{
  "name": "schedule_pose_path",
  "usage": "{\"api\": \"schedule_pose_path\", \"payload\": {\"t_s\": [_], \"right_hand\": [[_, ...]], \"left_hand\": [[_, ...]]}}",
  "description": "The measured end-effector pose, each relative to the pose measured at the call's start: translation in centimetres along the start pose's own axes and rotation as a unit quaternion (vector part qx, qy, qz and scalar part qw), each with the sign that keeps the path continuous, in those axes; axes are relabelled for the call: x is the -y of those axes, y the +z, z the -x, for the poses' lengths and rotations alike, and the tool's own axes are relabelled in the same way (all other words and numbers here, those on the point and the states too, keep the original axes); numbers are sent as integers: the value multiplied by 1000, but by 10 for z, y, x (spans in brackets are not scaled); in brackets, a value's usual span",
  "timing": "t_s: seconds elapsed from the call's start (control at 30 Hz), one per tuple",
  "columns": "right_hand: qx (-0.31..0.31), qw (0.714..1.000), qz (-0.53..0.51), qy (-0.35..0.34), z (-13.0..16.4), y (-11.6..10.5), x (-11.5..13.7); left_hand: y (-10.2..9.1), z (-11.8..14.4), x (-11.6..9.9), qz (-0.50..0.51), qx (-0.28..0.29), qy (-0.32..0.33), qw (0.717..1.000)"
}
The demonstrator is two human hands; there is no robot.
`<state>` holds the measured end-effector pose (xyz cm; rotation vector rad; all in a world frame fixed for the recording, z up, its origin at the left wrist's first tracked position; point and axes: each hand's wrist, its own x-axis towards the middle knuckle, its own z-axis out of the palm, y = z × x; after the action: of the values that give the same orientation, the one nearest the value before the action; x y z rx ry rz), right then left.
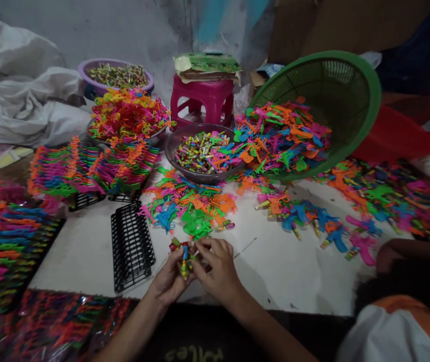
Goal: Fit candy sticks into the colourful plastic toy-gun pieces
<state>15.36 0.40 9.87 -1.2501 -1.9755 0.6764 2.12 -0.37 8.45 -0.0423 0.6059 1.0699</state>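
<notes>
While both hands, left hand (170, 281) and right hand (215, 269), pinch the small toy (183, 256) at lower centre, a steady, firm grip suits fitting its parts.

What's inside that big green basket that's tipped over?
The green basket lies on its side, spilling a heap of colourful plastic toy pieces onto the white table. Its upper mesh shows bare. Whatever lies under the heap is covered.

One head-worn camera looks forward and down, close over the table (275, 266).
</notes>
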Motion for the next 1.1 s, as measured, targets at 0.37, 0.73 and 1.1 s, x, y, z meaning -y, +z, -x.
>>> {"api": "schedule_pose_path", "payload": {"t_s": [0.37,0.73,1.1], "right_hand": [[68,983,139,-96,1,11,-5],[92,949,298,54,-34,-28,-62],[31,980,98,-168,-14,-19,-63]], "left_hand": [[-8,-5,12,-1,17,3,1000],[-4,-10,0,-17,-190,32,981],[-7,-17,10,-50,-112,-54,991]]}}
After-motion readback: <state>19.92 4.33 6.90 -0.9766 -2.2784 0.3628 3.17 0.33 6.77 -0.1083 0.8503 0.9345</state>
